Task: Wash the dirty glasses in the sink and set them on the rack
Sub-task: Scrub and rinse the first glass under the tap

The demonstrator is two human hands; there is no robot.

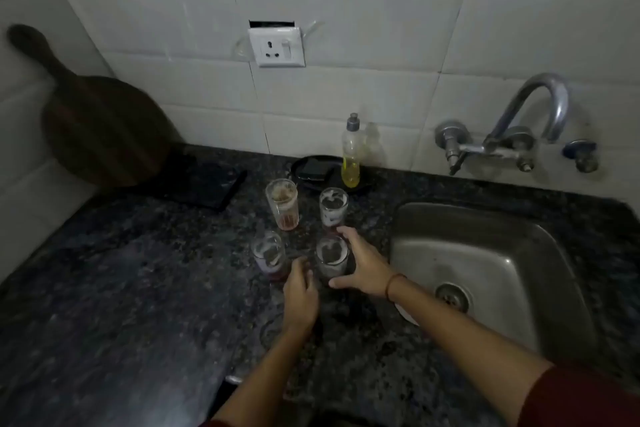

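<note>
Near-right tumbler [331, 258], clear, foam-streaked, among four dirty tumblers [281, 203] on the granite counter [138, 288], left of the sink [485, 253]. Right hand [363, 263] grips it; left hand [299, 293] lies alongside with curled fingers, its hold unclear.

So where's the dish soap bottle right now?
In the head view, upper middle: the soap bottle stands on a dark tray just behind the glasses, left of the tap.
</note>
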